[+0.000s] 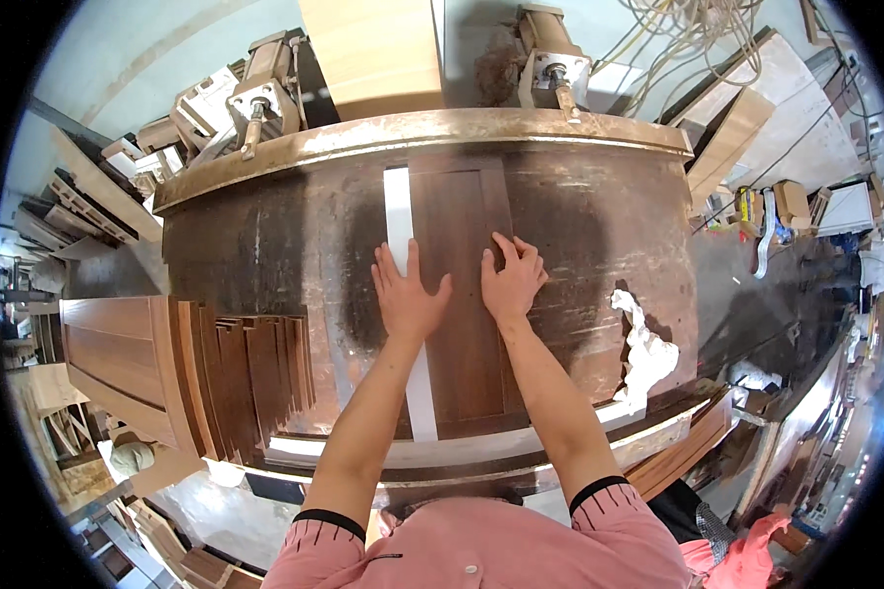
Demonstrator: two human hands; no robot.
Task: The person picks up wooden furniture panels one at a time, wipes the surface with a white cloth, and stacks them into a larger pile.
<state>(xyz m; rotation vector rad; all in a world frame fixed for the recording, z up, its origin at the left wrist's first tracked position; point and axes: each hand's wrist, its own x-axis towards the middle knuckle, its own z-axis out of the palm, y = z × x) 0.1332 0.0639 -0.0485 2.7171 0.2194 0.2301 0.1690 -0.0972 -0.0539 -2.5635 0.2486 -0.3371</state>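
1. Worn and dark brown, a broad surface (589, 324) with pale scuffs fills the middle of a cluttered workshop.
2. On it, the left grip (409, 291) lies palm down with fingers spread wide; its fingertips reach over a white strip (397, 206), and its thumb points right across a brown panel (467, 373).
3. At the panel's right side, the right grip (511, 278) is partly curled, with a narrow gap between thumb and forefinger; whether it pinches the panel's edge, I cannot tell.
4. Between both arms, the panel lies flat, its length running from near the far rail to the near edge; its middle is framed by a border. Along its left side runs the white strip.
5. To the right on the surface, a crumpled white cloth (648, 358) lies well apart from the panel.
6. At the near left, a framed reddish-brown panel (118, 358) stands at the outer end of a row of thin brown boards (255, 363).
7. Along the far edge runs a long, worn rail (422, 133). Behind it sit a left cylinder (265, 83) and a right cylinder (555, 59), with a pale board (378, 59) between.
8. Loose pale hoses (692, 29) hang at the far right, near leaning boards (776, 108).
9. At the near side shows the person's pink shirt (521, 540).
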